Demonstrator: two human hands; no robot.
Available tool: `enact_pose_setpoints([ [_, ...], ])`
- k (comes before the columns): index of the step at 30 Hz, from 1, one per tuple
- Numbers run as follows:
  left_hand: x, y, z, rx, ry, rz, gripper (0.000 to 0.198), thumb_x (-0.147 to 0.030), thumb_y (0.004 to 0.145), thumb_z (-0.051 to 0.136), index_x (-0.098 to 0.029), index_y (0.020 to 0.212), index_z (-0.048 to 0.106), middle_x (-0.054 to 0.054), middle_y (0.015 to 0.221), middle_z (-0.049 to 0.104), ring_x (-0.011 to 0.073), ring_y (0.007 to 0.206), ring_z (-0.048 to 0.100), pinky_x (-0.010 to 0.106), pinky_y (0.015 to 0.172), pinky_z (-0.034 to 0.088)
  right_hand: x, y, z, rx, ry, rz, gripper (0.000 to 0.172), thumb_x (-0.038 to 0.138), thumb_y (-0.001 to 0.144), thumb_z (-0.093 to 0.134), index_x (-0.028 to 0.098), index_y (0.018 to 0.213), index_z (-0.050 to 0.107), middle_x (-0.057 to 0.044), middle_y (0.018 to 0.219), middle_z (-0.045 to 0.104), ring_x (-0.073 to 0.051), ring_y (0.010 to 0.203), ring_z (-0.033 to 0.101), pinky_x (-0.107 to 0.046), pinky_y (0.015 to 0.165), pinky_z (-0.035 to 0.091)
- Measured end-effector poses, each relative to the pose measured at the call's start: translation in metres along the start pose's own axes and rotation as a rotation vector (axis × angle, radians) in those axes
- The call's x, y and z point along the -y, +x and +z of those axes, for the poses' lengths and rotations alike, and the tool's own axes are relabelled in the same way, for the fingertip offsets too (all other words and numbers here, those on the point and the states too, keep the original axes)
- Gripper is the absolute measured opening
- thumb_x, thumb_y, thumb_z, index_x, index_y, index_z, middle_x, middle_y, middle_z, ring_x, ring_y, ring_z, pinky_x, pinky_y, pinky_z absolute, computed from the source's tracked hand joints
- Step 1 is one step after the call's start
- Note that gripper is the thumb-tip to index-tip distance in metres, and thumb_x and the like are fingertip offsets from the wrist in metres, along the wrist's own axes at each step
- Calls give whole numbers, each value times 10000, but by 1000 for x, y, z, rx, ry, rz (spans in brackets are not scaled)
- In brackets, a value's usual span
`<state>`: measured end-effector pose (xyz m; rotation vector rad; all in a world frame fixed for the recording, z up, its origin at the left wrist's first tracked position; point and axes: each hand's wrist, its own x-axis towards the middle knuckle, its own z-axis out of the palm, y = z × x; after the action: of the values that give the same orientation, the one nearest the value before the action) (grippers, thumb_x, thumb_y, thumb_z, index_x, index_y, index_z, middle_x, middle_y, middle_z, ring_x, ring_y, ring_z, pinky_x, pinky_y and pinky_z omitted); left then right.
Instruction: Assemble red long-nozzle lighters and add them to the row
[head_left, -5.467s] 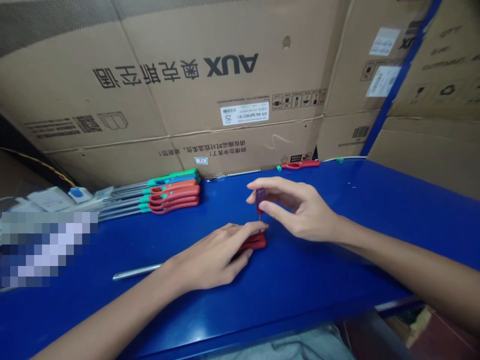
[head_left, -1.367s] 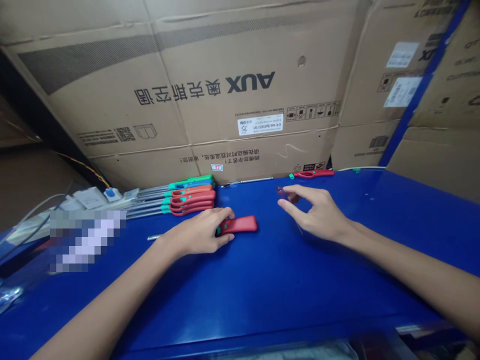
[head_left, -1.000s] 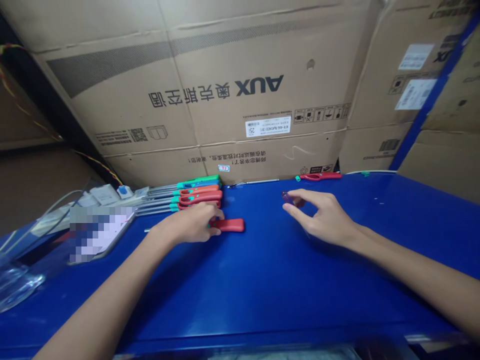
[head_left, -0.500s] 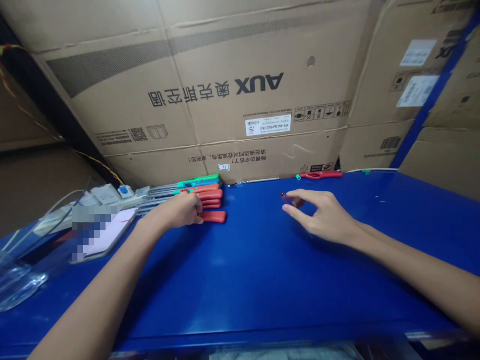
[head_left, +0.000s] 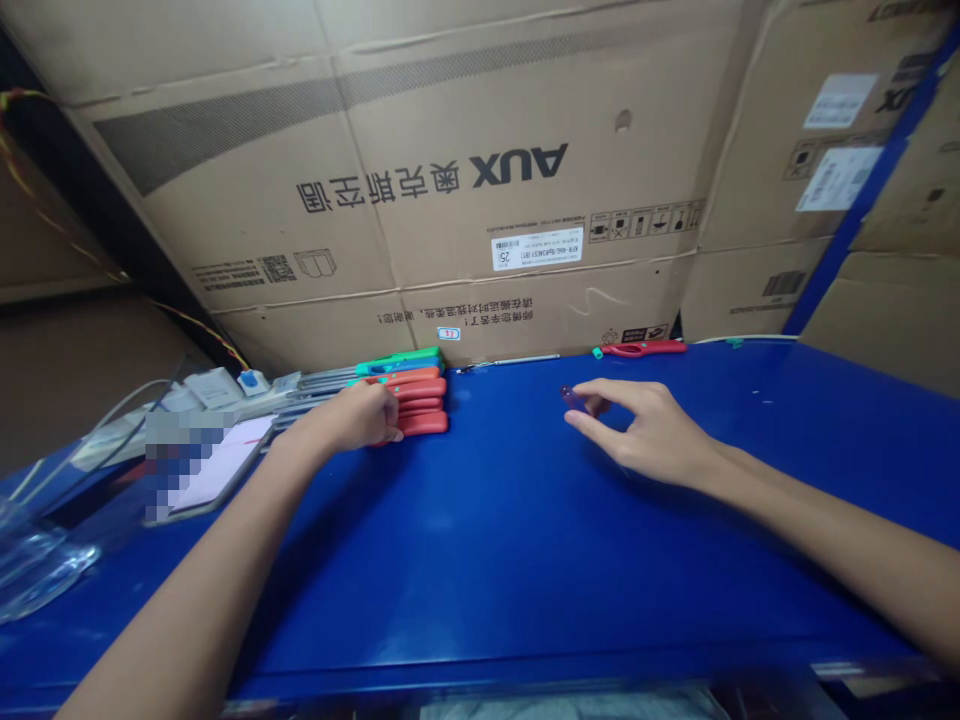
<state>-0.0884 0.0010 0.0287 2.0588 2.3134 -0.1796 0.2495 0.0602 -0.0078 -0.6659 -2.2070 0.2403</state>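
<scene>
On the left of the blue table, several long-necked lighters [head_left: 421, 388] lie side by side, their red, orange, blue and green handles pointing right. My left hand [head_left: 366, 412] is closed on the nearest red lighter [head_left: 427, 424], which lies against the others; its neck is hidden by the hand and wrist. My right hand [head_left: 645, 425] hovers over the table at right, thumb and fingers pinching a small translucent purple object [head_left: 573, 399]. Most of that object is behind the fingers, so its kind cannot be made out.
Another red lighter [head_left: 646, 349] lies by the cardboard wall [head_left: 450, 100] at the back. A thin pen-like rod [head_left: 525, 360] lies left of it. White chargers [head_left: 212, 388], cables, a notepad [head_left: 225, 468] and a clear plastic container [head_left: 45, 565] occupy the left side.
My left hand has moved slightly away from me, pushing the nearest red lighter up against the row. The right hand has stayed in place with the purple object.
</scene>
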Motion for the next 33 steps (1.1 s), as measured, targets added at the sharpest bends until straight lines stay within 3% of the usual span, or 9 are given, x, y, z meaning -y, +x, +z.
enact_pose_setpoints([
  [15, 5, 2, 2, 11, 21, -25, 75, -274, 665, 664, -207, 635, 650, -7, 597, 634, 164, 585, 572, 252, 548, 356, 0, 1, 0, 9, 2, 8, 201, 317, 854, 606, 167, 957, 692, -57, 820, 740, -195, 713, 692, -323, 686, 546],
  [17, 5, 1, 1, -9, 25, -18, 91, -270, 658, 675, -208, 607, 633, -8, 578, 615, 166, 572, 562, 255, 543, 347, -5, 4, -2, -55, 24, 40, 197, 330, 849, 605, 180, 951, 682, -56, 811, 736, -202, 708, 695, -331, 676, 551],
  [21, 0, -5, -5, -96, 35, 1, 158, -302, 689, 682, -210, 583, 608, -8, 528, 567, 165, 525, 520, 259, 519, 294, -33, 18, -16, -332, 118, 240, 217, 370, 837, 585, 210, 976, 634, -43, 756, 700, -208, 627, 670, -341, 585, 542],
  [24, -12, -10, -5, -165, 1, 99, 244, -389, 793, 609, -201, 637, 615, -1, 557, 584, 155, 516, 506, 259, 523, 289, -61, 26, -33, -413, -138, 418, 174, 313, 801, 561, 202, 909, 642, -55, 809, 699, -217, 719, 655, -362, 684, 526],
  [28, -43, -13, 11, -205, -74, 332, 352, -420, 913, 473, -177, 699, 611, 20, 628, 617, 143, 549, 517, 253, 543, 308, -92, 28, -44, -301, -258, 547, 129, 275, 755, 605, 179, 808, 672, -64, 778, 692, -232, 759, 639, -367, 738, 500],
  [33, -77, -17, 34, -213, -153, 560, 276, -316, 930, 487, -171, 742, 628, 21, 701, 651, 133, 603, 541, 243, 588, 346, -129, 36, -31, 37, -354, 645, 165, 168, 771, 677, 156, 932, 713, -97, 897, 706, -240, 884, 654, -341, 801, 512],
])
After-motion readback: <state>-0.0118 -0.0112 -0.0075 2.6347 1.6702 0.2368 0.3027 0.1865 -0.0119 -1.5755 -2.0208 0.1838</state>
